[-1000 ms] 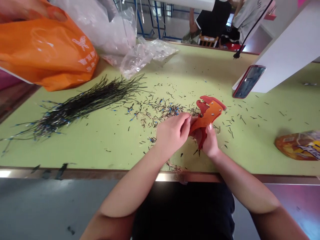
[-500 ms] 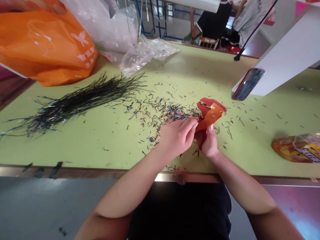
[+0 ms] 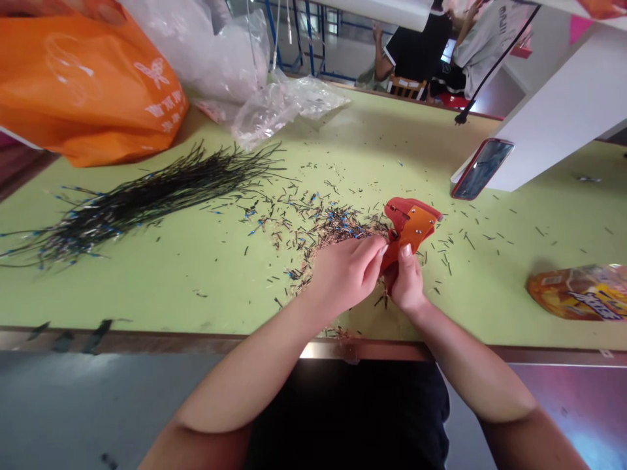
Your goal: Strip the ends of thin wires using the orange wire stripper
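My right hand (image 3: 409, 281) is wrapped around the handles of a red and orange wire stripper (image 3: 420, 222), its thumb on the orange side. The tool's head points up and away from me. Close against its left side, my left hand (image 3: 350, 267) has thumb and fingertips pinched together; anything between them is hidden. Beneath and behind the hands lies a heap of short black and blue wire scraps (image 3: 343, 222). A long bundle of black wires (image 3: 161, 189) rests to the left, with blue and pale ends toward the lower left.
An orange bag (image 3: 88, 85) and clear plastic bags (image 3: 289, 104) stand at the back left. A phone (image 3: 482, 168) leans on a white panel (image 3: 553, 104). A snack packet (image 3: 582, 292) lies at right. Behind the table (image 3: 186, 287) are other people (image 3: 416, 55).
The wire stripper's red head has shifted slightly and its gap looks narrower. Both hands keep nearly the same place and grip. The whole view has shifted a little.
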`<move>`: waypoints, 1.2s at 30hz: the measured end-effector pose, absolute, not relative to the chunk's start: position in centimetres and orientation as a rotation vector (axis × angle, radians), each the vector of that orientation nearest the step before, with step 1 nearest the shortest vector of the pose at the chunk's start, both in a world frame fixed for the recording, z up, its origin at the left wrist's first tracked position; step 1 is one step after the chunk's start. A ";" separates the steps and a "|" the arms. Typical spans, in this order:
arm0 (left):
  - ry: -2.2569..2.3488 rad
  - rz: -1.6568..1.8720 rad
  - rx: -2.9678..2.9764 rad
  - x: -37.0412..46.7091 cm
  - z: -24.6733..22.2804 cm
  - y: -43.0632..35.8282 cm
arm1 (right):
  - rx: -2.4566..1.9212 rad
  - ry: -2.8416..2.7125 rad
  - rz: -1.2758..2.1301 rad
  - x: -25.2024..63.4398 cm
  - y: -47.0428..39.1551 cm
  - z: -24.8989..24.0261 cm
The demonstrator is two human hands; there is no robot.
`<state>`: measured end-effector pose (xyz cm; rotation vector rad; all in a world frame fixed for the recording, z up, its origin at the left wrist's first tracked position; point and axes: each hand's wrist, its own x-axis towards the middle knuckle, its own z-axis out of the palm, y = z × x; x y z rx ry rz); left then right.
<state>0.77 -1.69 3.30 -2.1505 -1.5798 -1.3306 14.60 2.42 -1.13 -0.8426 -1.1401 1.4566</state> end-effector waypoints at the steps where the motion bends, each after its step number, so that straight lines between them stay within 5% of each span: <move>1: -1.580 -1.334 -2.153 0.8 3.3 -1.7 | -0.842 -1.152 1.463 14.6 2.4 -1.1; 8: -1.605 -1.403 -2.193 0.6 3.6 -1.8 | -0.810 -1.199 1.587 14.8 2.6 -0.3; 21: -1.943 -2.044 -1.911 -2.0 2.6 0.0 | -0.500 -1.210 2.234 15.7 3.8 1.4; 36: -2.047 -1.604 -2.044 -2.8 3.0 0.3 | -0.481 -1.289 2.344 16.0 4.3 1.3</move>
